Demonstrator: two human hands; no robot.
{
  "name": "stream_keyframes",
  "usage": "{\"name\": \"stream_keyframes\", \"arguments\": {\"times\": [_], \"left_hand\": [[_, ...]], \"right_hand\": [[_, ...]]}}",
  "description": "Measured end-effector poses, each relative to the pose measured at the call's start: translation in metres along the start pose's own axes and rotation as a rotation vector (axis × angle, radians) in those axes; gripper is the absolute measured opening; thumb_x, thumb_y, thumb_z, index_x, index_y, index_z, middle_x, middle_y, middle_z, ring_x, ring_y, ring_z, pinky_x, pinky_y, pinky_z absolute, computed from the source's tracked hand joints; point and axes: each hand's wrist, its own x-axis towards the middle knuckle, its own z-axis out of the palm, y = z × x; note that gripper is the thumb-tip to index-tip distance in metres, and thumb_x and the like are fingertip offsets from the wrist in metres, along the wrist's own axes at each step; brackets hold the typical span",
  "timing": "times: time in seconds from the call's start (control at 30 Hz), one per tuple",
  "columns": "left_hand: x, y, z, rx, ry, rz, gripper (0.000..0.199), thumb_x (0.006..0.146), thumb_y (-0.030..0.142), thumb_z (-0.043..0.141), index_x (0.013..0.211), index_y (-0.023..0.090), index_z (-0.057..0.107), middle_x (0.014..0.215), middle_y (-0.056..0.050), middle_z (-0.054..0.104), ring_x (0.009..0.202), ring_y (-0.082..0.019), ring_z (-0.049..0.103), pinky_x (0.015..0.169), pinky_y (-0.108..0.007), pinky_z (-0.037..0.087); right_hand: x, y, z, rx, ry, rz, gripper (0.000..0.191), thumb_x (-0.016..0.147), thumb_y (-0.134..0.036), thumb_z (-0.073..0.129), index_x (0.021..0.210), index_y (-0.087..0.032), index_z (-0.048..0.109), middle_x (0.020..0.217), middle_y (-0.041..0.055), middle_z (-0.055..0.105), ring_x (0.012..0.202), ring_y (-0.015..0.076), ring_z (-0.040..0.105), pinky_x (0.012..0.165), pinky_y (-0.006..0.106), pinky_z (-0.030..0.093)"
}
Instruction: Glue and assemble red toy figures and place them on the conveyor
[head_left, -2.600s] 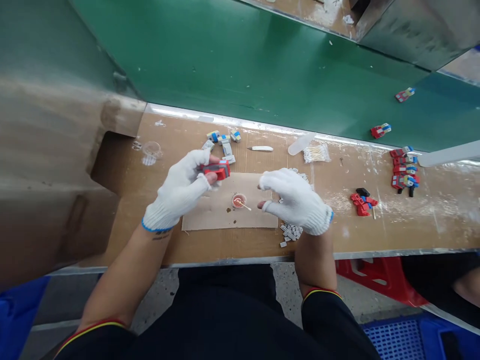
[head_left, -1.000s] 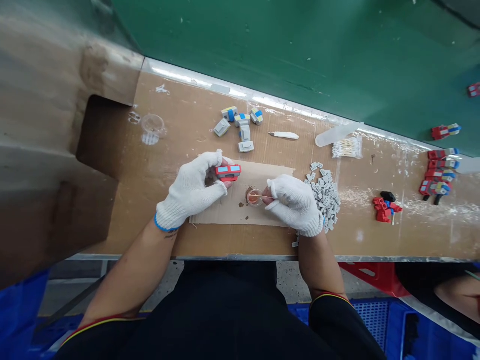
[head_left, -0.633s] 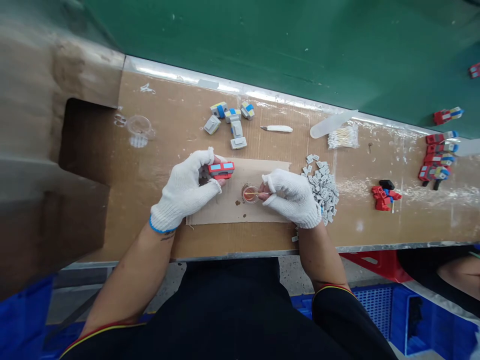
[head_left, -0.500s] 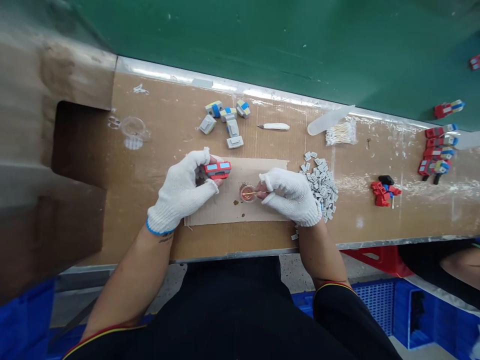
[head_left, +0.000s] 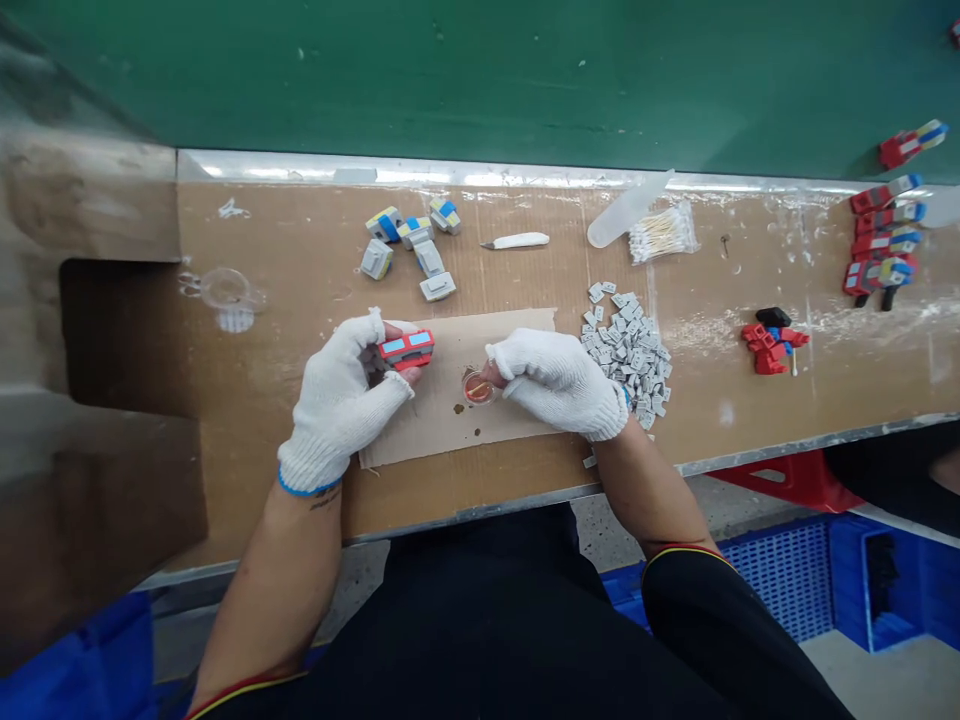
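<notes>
In my gloved left hand is a small red and grey toy part with two light-blue panels, gripped between fingertips and thumb. My gloved right hand pinches a thin stick, mostly hidden by the fingers, over a small clear cup of reddish liquid. The stick's end appears to be in the cup. Beneath both lies a cardboard sheet with a few dark drops beside the cup. A pile of small grey pieces lies right of my right hand.
Behind are grey toy blocks, a white-handled knife, a clear strip and a bag of cotton swabs. Red toy parts and red toy figures stand right. A clear round lid lies left.
The view has shifted, so the table appears turned slightly. My right fingers have come closer over the cup, with less of the stick showing. The toy part stays in my left hand.
</notes>
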Motion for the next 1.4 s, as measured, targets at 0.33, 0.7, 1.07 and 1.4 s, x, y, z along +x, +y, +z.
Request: {"name": "stream_keyframes", "arguments": {"times": [0.33, 0.7, 1.07, 1.4], "left_hand": [[-0.003, -0.002, -0.002, -0.033, 0.016, 0.067, 0.037, 0.087, 0.026, 0.090, 0.118, 0.029, 0.070, 0.119, -0.004, 0.089, 0.102, -0.028, 0.088, 0.092, -0.047, 0.075], [-0.005, 0.001, -0.007, -0.010, -0.005, 0.043, 0.033, 0.096, 0.027, 0.092, 0.120, 0.030, 0.070, 0.121, 0.000, 0.088, 0.104, -0.029, 0.088, 0.101, -0.054, 0.073], [-0.005, 0.001, -0.005, 0.016, 0.033, 0.064, 0.034, 0.093, 0.029, 0.092, 0.119, 0.030, 0.070, 0.120, -0.001, 0.089, 0.102, -0.029, 0.088, 0.097, -0.052, 0.074], [-0.012, 0.004, 0.002, 0.045, 0.104, 0.153, 0.034, 0.093, 0.032, 0.088, 0.120, 0.030, 0.068, 0.119, -0.005, 0.091, 0.099, -0.028, 0.091, 0.092, -0.048, 0.077]], "right_hand": [[0.000, 0.005, 0.008, -0.106, -0.030, 0.057, 0.020, 0.111, -0.020, 0.069, 0.093, -0.023, 0.076, 0.092, 0.0011, 0.086, 0.086, 0.0180, 0.078, 0.088, 0.032, 0.057], [0.001, 0.009, 0.014, -0.050, -0.071, 0.126, 0.021, 0.112, -0.029, 0.070, 0.092, -0.026, 0.068, 0.091, 0.0001, 0.084, 0.090, 0.0203, 0.076, 0.089, 0.032, 0.054], [0.001, 0.005, 0.004, 0.018, -0.117, 0.055, 0.028, 0.102, -0.001, 0.058, 0.098, -0.025, 0.072, 0.100, -0.0001, 0.087, 0.093, 0.0164, 0.080, 0.094, 0.028, 0.061], [-0.008, -0.006, -0.009, 0.048, 0.252, 0.065, 0.020, 0.112, -0.017, 0.071, 0.095, -0.026, 0.076, 0.095, 0.0007, 0.085, 0.087, 0.0177, 0.082, 0.088, 0.036, 0.070]]}}
